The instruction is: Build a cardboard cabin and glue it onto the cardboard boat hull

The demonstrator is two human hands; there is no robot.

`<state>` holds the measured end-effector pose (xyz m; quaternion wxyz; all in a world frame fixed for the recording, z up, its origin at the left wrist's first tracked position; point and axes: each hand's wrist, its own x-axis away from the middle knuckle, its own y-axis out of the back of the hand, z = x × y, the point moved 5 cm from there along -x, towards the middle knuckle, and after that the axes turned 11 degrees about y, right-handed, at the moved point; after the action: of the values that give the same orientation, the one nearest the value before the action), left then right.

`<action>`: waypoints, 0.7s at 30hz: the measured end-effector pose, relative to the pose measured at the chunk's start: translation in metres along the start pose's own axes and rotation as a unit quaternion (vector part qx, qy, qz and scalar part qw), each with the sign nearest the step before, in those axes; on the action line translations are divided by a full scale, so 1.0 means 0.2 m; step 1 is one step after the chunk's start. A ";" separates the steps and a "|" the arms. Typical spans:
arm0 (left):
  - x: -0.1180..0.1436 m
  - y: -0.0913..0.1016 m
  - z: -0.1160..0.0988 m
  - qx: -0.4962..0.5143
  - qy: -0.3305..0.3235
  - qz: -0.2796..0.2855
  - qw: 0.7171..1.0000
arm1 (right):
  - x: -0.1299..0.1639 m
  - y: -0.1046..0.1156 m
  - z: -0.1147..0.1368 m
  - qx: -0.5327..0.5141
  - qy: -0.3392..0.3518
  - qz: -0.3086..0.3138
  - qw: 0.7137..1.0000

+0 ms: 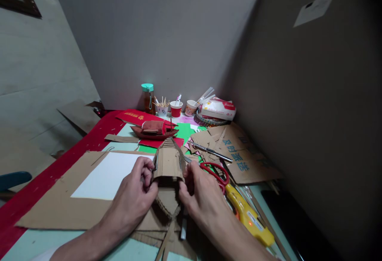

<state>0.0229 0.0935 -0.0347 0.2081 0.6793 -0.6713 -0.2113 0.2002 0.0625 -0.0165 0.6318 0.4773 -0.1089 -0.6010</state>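
A cardboard model boat (169,161) with an arched roof points away from me in the middle of the table. My left hand (139,189) is closed on its left side, thumb near the roof's front edge. On the opposite side my right hand (198,193) pinches the hull and roof edge. Under the boat lie brown cardboard pieces (152,239). Just right of my right hand are red-handled scissors (219,173) and a yellow hot glue gun (249,215) with an orange light showing. Behind stands a finished-looking reddish-brown model boat (153,129).
A large cardboard sheet (56,197) with white paper (98,177) lies at left. Cardboard scraps (238,157) and a utility knife (210,151) are at right. Along the wall stand a bottle (148,100), a toothpick cup (162,110), a red cup (176,110) and a glue-stick cup (191,108).
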 end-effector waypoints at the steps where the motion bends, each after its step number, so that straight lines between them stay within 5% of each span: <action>1: -0.01 0.00 0.00 -0.006 0.001 -0.003 1.000 | 0.00 0.00 0.00 0.005 0.000 0.000 1.000; 21: -0.03 -0.03 0.01 0.036 0.013 -0.039 0.998 | -0.03 -0.01 0.04 0.051 -0.052 0.083 0.994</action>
<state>0.0279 0.0995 -0.0396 0.1840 0.7149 -0.6484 -0.1859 0.1912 0.0635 -0.0110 0.6479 0.4660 -0.2116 -0.5642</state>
